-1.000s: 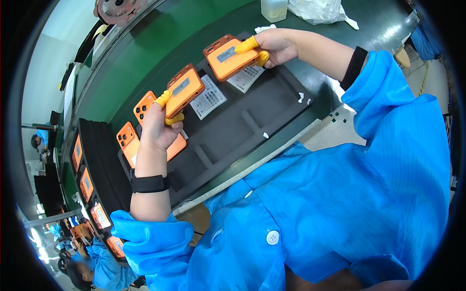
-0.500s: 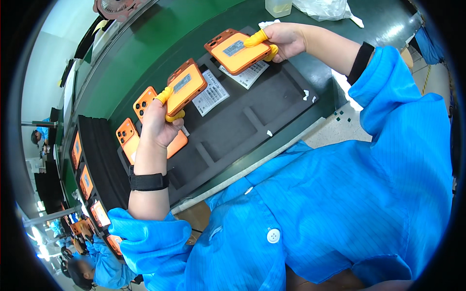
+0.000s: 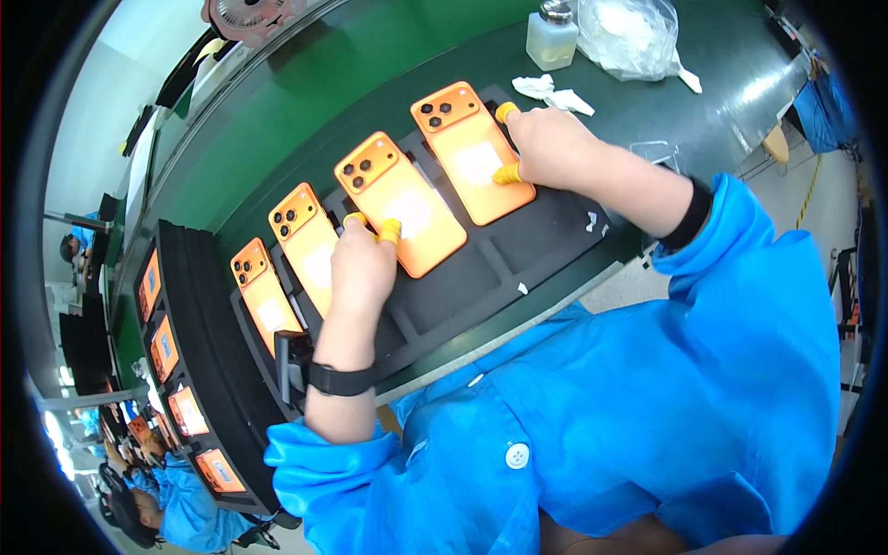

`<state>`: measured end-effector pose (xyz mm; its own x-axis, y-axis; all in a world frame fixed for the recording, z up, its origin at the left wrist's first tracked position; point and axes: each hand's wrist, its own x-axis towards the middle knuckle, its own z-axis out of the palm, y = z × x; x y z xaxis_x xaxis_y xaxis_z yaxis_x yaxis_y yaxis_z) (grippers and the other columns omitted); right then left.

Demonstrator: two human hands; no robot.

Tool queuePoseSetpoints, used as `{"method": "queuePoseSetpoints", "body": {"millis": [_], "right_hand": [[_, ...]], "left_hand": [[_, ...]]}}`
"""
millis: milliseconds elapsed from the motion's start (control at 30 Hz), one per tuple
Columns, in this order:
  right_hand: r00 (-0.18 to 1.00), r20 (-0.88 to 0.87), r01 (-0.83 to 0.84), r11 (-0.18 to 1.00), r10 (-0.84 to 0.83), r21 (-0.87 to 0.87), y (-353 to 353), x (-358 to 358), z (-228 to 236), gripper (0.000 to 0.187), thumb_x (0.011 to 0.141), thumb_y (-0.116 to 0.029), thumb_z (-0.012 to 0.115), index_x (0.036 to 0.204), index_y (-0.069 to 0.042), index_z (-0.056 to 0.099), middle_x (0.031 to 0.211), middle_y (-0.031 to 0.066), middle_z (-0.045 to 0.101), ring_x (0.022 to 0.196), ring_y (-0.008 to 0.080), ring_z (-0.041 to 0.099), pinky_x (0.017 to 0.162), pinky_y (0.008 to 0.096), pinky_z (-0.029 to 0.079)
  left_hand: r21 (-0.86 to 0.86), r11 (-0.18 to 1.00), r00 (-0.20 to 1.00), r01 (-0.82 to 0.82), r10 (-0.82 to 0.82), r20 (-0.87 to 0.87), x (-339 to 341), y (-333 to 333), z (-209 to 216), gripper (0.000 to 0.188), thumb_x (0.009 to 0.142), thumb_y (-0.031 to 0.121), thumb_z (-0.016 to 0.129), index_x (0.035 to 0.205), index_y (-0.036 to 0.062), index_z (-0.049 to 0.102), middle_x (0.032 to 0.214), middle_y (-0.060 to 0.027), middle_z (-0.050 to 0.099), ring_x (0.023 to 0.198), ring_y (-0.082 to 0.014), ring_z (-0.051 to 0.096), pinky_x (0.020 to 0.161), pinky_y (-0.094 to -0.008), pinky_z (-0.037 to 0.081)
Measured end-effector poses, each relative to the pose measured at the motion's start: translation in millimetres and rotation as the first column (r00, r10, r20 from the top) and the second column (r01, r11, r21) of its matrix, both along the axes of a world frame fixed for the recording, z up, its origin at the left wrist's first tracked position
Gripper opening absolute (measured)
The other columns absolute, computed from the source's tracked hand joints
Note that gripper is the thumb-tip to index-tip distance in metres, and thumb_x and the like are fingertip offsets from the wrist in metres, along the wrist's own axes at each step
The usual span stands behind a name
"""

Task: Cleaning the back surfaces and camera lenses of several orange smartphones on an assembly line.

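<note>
Four orange phones lie slanted in a row in a black tray [image 3: 462, 298], camera ends away from me. My left hand [image 3: 363, 268] wears yellow finger cots. Its thumb touches the near left edge of the third phone [image 3: 407, 208], and another fingertip sits just off that edge. The rightmost phone [image 3: 462, 148] has my right hand [image 3: 560, 148] at its right side, thumb on its back and a cotted finger beyond the edge, the two apart. Left of these lie the second phone [image 3: 301, 227] and the leftmost phone [image 3: 262, 287]. My left forearm partly hides the second.
A stack of black trays [image 3: 199, 324] with orange phones stands at the left. Behind on the green table are a clear bottle [image 3: 552, 42], crumpled white tissue [image 3: 555, 94] and a plastic bag [image 3: 629, 37]. A pink fan [image 3: 250, 14] is at the back; a co-worker [image 3: 199, 509] sits lower left.
Both phones that my hands gripped above the tray now lie in it, covering the white labels there. My hands have turned knuckles up, with fingers loosened at the phones' edges.
</note>
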<state>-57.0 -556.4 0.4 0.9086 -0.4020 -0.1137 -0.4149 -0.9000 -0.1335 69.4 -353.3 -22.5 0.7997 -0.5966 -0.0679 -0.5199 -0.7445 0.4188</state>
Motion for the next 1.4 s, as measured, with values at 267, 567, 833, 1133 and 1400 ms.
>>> {"method": "queuePoseSetpoints", "body": {"millis": [267, 567, 833, 1133, 1400], "right_hand": [[0.929, 0.341, -0.093, 0.983, 0.142, -0.158, 30.0, -37.0, -20.4, 0.075, 0.063, -0.046, 0.068, 0.115, 0.002, 0.045, 0.109, 0.0184, 0.048, 0.098, 0.0336, 0.047, 0.083, 0.0388, 0.04], [0.916, 0.343, -0.101, 0.948, 0.208, -0.303, 35.7, -37.0, -41.7, 0.053, 0.074, -0.043, 0.058, 0.091, 0.007, 0.056, 0.087, 0.0193, 0.055, 0.087, 0.0306, 0.052, 0.094, 0.0443, 0.031], [0.841, 0.499, -0.222, 0.974, 0.21, -0.036, 21.8, -49.8, -42.2, 0.068, 0.083, -0.029, 0.051, 0.128, 0.009, 0.018, 0.092, 0.0177, 0.058, 0.086, 0.0307, 0.056, 0.098, 0.0414, 0.03], [0.863, 0.462, -0.228, 0.974, 0.205, -0.005, 15.3, -56.2, -41.4, 0.062, 0.08, -0.018, 0.054, 0.128, 0.006, 0.023, 0.086, 0.0174, 0.059, 0.085, 0.0318, 0.056, 0.097, 0.0405, 0.033], [0.848, 0.481, -0.246, 0.969, 0.224, -0.019, 15.2, -56.7, -41.2, 0.06, 0.078, -0.016, 0.056, 0.126, 0.006, 0.027, 0.082, 0.0179, 0.058, 0.08, 0.032, 0.056, 0.096, 0.042, 0.034]], "left_hand": [[0.114, 0.993, 0.997, -0.04, 0.033, 0.068, -57.2, -0.8, 12.9, 0.053, 0.072, 0.038, 0.065, 0.096, -0.0049, 0.046, 0.088, -0.0213, 0.057, 0.081, -0.0343, 0.058, 0.068, -0.0391, 0.047], [-0.17, 0.968, 0.945, -0.183, 0.125, -0.303, -52.9, 4.7, -1.0, 0.06, 0.063, 0.023, 0.076, 0.104, -0.0062, 0.043, 0.093, -0.0144, 0.058, 0.077, -0.0218, 0.059, 0.066, -0.0302, 0.047], [-0.451, 0.861, 0.944, -0.233, 0.088, -0.319, -58.3, 11.2, -2.6, 0.044, 0.065, 0.006, 0.071, 0.101, -0.0043, 0.048, 0.085, -0.0126, 0.06, 0.075, -0.016, 0.06, 0.067, -0.0249, 0.047], [-0.587, 0.806, 0.992, -0.077, 0.003, -0.127, -63.7, 8.6, -9.5, 0.04, 0.068, 0.002, 0.066, 0.102, -0.0073, 0.047, 0.084, -0.0175, 0.06, 0.075, -0.0198, 0.063, 0.065, -0.0255, 0.05], [-0.595, 0.802, 0.996, -0.051, -0.004, -0.091, -65.6, 8.5, -13.1, 0.04, 0.069, 0.002, 0.065, 0.103, -0.0087, 0.046, 0.086, -0.0173, 0.06, 0.078, -0.0184, 0.062, 0.066, -0.0248, 0.05]]}}
